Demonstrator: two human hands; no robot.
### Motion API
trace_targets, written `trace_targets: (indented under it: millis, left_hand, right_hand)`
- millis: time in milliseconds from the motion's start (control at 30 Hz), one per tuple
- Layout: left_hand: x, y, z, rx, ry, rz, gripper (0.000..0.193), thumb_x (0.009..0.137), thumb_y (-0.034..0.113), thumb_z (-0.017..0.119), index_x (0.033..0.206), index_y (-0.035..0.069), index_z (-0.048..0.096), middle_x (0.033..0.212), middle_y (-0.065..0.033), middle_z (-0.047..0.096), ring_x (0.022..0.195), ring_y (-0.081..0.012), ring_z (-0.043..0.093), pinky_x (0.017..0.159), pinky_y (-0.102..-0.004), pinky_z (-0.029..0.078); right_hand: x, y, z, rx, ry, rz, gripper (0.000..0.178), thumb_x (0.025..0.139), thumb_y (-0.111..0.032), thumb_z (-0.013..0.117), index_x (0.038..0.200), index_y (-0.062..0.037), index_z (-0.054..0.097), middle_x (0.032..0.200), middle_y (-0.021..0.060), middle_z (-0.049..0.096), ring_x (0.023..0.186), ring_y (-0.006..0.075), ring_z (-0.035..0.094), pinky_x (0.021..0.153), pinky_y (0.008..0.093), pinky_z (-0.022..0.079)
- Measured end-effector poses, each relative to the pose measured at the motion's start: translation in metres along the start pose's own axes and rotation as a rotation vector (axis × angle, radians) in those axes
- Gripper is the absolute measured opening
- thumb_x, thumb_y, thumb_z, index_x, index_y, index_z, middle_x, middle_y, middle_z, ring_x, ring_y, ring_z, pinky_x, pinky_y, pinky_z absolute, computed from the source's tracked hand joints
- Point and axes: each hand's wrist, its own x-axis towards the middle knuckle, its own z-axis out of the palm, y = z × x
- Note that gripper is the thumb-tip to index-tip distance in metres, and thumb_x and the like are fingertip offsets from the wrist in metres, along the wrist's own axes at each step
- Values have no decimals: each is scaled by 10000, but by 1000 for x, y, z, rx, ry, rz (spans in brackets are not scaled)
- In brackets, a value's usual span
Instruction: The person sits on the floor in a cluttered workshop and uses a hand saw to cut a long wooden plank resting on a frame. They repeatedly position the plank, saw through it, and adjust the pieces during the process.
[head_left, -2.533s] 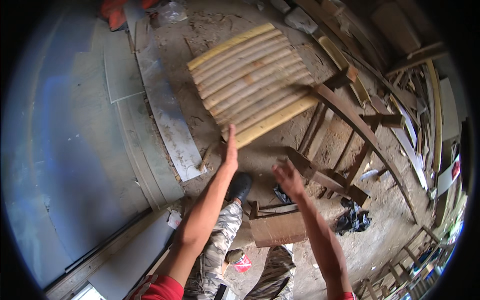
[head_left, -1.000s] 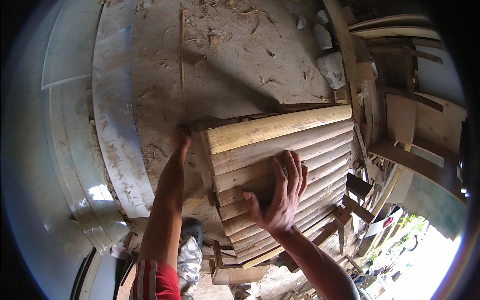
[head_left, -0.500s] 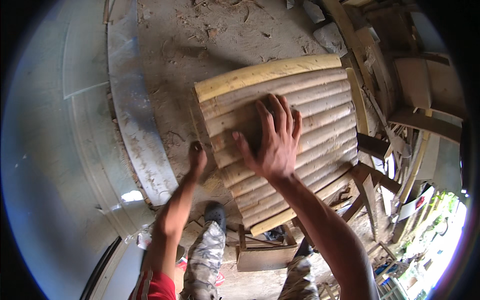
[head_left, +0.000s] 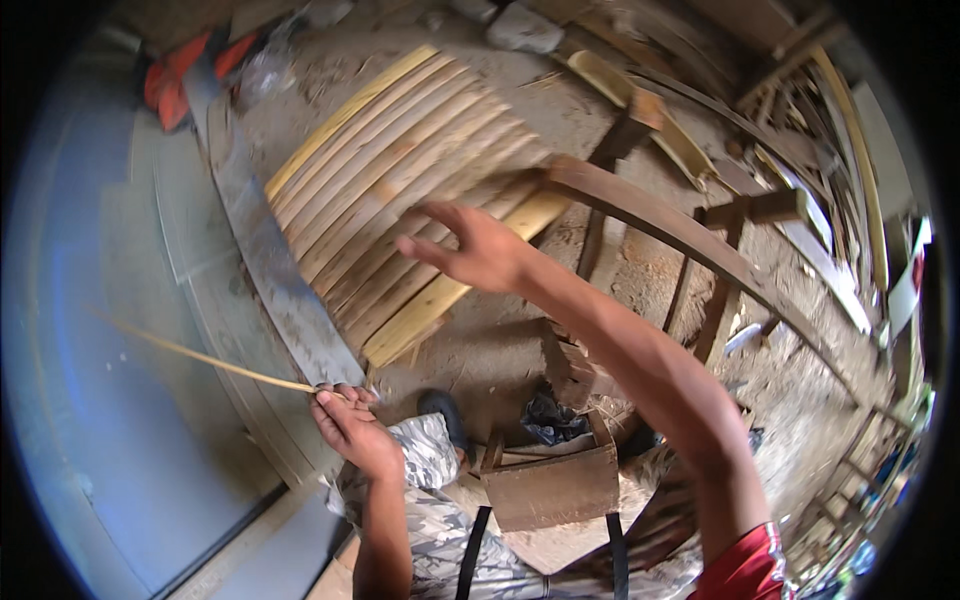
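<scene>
Head view looking down: the left hand (head_left: 348, 425) sits at about 7 o'clock, fingers curled tight around the near end of a thin pale stick (head_left: 205, 358). The stick runs off toward 9 o'clock, slightly upward, over the blue-grey sheet (head_left: 90, 330) on that side. So that grip is properly closed, thumb and fingertips pinching the stick right where it ends.

The right hand (head_left: 480, 248) is up near the middle of the frame, a bit toward 12 o'clock, fingers loosely spread and relaxed, not wrapped around anything. It hovers over the lower edge of the slatted wooden panel (head_left: 400, 190), which lies tilted from 11 o'clock down toward the centre. Can't really tell if the fingertips touch the slats or just float above them, there's some blur.

Just beside that hand, at 1 to 3 o'clock, a curved dark wooden frame (head_left: 680, 235) arcs across. Down at 6 o'clock there's a brown board (head_left: 550, 488) resting by the person's camouflage trousers (head_left: 440, 520).
</scene>
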Motion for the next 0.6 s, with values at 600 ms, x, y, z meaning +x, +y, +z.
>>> trace_targets:
  millis: [600]
  left_hand:
    - [-246, -112, 78, -48, -1088, 243, 139, 1045, 122, 535, 1105, -2, 520, 882, -139, 713, 755, -162, 686, 727, -285, 559]
  right_hand:
    - [-336, 83, -99, 114, 355, 49, 525, 1010, -462, 566, 1240, 6, 630, 1185, 225, 685, 1108, 312, 669, 956, 407, 513]
